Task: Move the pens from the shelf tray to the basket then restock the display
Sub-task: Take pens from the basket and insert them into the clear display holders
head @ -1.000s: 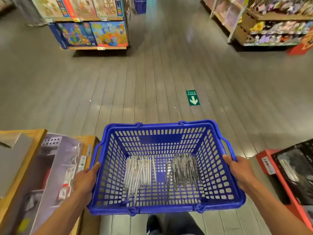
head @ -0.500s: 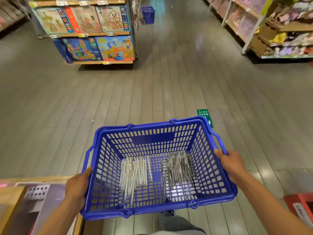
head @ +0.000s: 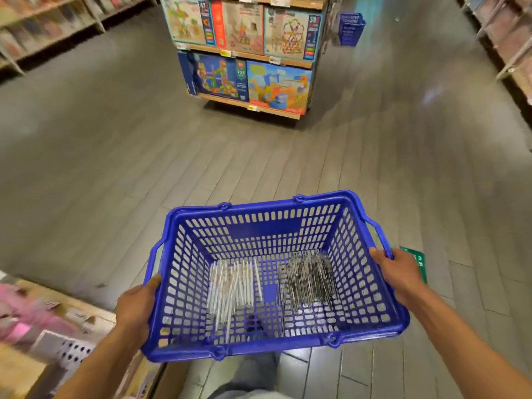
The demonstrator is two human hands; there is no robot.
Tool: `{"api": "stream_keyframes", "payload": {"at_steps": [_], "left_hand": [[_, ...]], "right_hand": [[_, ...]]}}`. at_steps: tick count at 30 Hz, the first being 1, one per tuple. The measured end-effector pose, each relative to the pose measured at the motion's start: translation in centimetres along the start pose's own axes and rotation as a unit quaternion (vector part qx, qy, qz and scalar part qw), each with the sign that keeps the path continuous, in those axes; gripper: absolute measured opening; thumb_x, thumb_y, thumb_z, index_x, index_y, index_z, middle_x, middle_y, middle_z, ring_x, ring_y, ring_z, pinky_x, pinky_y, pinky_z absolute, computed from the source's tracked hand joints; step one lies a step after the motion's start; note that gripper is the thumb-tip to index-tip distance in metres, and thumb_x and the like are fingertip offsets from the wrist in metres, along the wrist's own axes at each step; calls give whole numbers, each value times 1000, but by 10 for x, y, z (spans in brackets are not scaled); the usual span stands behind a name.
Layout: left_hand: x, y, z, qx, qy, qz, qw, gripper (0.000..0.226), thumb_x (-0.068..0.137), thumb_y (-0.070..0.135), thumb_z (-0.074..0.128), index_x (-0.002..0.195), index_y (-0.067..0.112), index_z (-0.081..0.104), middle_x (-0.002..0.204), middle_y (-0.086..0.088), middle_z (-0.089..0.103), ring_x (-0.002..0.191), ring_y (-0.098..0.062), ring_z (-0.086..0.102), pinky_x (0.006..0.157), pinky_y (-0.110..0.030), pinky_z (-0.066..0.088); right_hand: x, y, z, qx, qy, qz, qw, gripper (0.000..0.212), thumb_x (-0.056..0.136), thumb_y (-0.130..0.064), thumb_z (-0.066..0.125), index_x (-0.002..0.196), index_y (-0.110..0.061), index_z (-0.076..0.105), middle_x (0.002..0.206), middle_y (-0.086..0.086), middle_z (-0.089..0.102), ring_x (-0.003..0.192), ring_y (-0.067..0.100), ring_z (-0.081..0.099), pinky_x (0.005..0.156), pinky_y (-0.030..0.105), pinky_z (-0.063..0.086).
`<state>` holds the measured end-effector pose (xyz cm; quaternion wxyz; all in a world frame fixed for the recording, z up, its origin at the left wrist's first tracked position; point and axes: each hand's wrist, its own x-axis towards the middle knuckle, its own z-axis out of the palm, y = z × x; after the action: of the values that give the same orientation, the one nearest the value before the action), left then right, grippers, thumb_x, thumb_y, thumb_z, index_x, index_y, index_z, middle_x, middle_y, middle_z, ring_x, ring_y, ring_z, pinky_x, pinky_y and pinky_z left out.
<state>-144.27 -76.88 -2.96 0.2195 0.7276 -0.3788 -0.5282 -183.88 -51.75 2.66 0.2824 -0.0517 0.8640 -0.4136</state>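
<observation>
A blue plastic basket [head: 259, 223] is carried at waist height over the grey plank floor. My left hand [head: 135, 309] grips its left rim and my right hand [head: 398, 273] grips its right rim. On the basket floor lie two bunches of pens: white ones [head: 231, 286] on the left and dark ones [head: 306, 279] on the right. No shelf tray is in view.
A shelf unit stacked with colourful toy boxes [head: 247, 53] stands ahead in the aisle. Another blue basket [head: 349, 28] sits on the floor beyond it. Shelving runs along the far left [head: 43, 27] and right [head: 515, 47]. A low display with boxed goods [head: 49, 335] is at my lower left.
The view has swung to the left and moved forward: the toy shelf is now ahead and closer, the green floor sign has slid behind my right hand. Both hands still hold the basket.
</observation>
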Motion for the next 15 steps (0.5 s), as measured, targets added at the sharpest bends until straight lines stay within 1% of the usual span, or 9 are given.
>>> {"api": "stream_keyframes", "payload": {"at_steps": [2,4,6,7,9,10,13,15], "left_hand": [[30,24,0,-14,19,-9,1000,37,85,43,71,85,6,68,64,-13,73,48,-29,70,47,-29,51],[54,49,-2,-30,34,-13,999,33,86,40,70,83,7,68,58,-8,72,44,-22,68,43,-24,48],[76,73,-6,-50,59,-5,997,29,86,35,72,78,7,68,57,-6,71,40,-16,64,46,-24,48],[88,83,-9,-62,72,-2,996,28,86,33,72,75,7,68,59,-6,70,41,-16,62,50,-26,49],[111,104,-17,-77,92,-6,993,29,86,32,73,73,7,67,62,-8,69,48,-21,61,59,-32,53],[122,113,-21,-85,100,-12,991,29,86,33,73,75,7,68,62,-8,68,51,-22,61,60,-33,54],[162,134,-36,-113,122,-24,986,28,85,34,74,82,6,70,60,-7,70,51,-24,63,54,-31,54],[193,148,-44,-136,134,-33,981,29,86,34,73,88,5,71,70,-14,72,57,-28,66,59,-37,57]], "right_hand": [[28,-35,30,-10,-18,-9,1000,28,93,-32,63,85,-5,68,75,12,74,70,32,72,73,51,59],[54,-71,61,-16,-39,-17,999,27,93,-32,62,86,-7,69,72,9,74,66,29,72,67,44,60],[79,-107,92,-28,-56,-30,998,27,93,-33,63,88,-8,68,70,8,74,63,27,72,61,36,57],[90,-125,108,-31,-66,-35,997,27,92,-34,63,88,-8,68,69,7,74,61,26,72,58,33,55],[109,-158,140,-36,-87,-45,995,26,92,-34,64,86,-9,67,66,6,73,58,24,72,54,29,53],[118,-174,156,-40,-99,-51,993,26,92,-34,63,85,-9,67,65,6,73,57,24,71,53,29,52],[149,-225,212,-56,-132,-72,987,26,91,-32,64,86,-6,67,64,7,72,55,24,71,54,31,54],[169,-262,253,-71,-161,-79,981,28,91,-33,65,87,-6,66,65,8,73,57,26,72,54,32,55]]}}
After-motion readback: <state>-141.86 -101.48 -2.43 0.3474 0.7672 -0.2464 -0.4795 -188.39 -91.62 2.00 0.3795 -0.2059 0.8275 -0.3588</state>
